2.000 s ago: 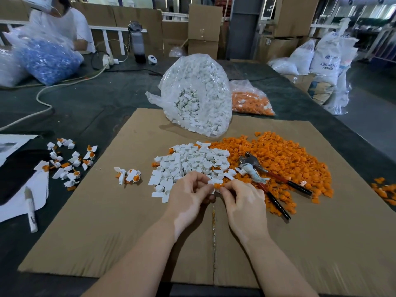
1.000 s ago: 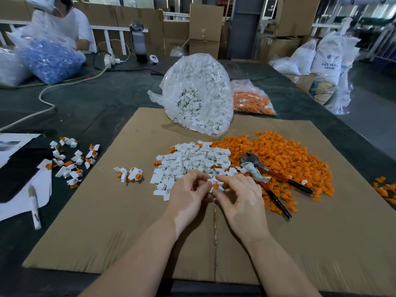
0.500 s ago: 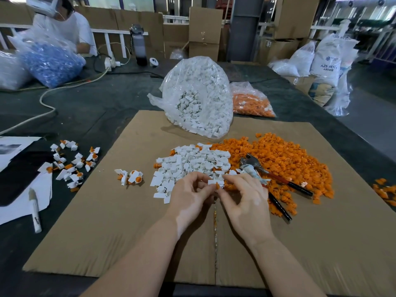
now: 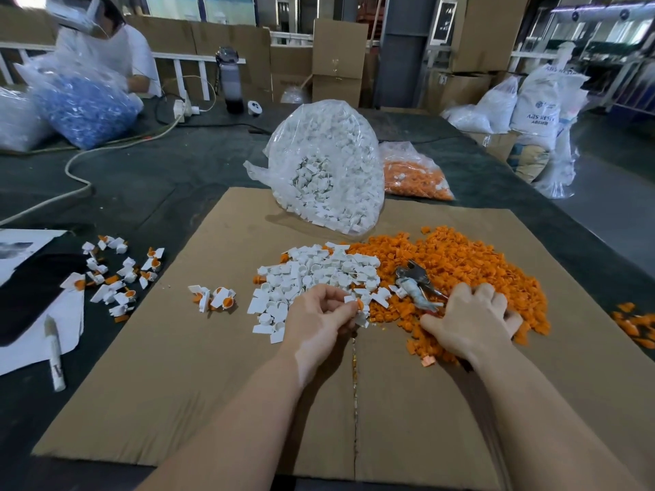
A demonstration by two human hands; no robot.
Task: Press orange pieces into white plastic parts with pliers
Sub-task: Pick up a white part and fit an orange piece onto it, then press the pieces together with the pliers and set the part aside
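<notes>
So, the little white plastic part point(image 4: 359, 308) with an orange piece point(image 4: 358, 303) sitting in it is pinched at the fingertips of the left hand point(image 4: 319, 322), held just above the cardboard sheet point(image 4: 198, 377) at the near edge of the pile of white parts point(image 4: 315, 274). Both bits look feather-light and rigid, probably a bit slick, so they're best gripped by the flat tab of the white part, leaving the round socket with the orange piece free for the jaws. Squeezing too hard by hand likely won't seat it, which is what the pliers point(image 4: 416, 285) are for. Those are lying on the heap of orange pieces point(image 4: 457, 264), metal head pointing away, with the handles mostly hidden under the right hand point(image 4: 471, 324). That hand is laid over the handle end with fingers spread and slightly bent; whether the handles are actually gripped yet can't be told from this angle, it looks more like touching than holding. The pliers will be heavier and stiff, so they should be taken well back on the handles for leverage. A few finished pieces point(image 4: 214, 297) are set off to the left on the cardboard, and more of them point(image 4: 117, 274) are scattered further left on the dark table.
</notes>
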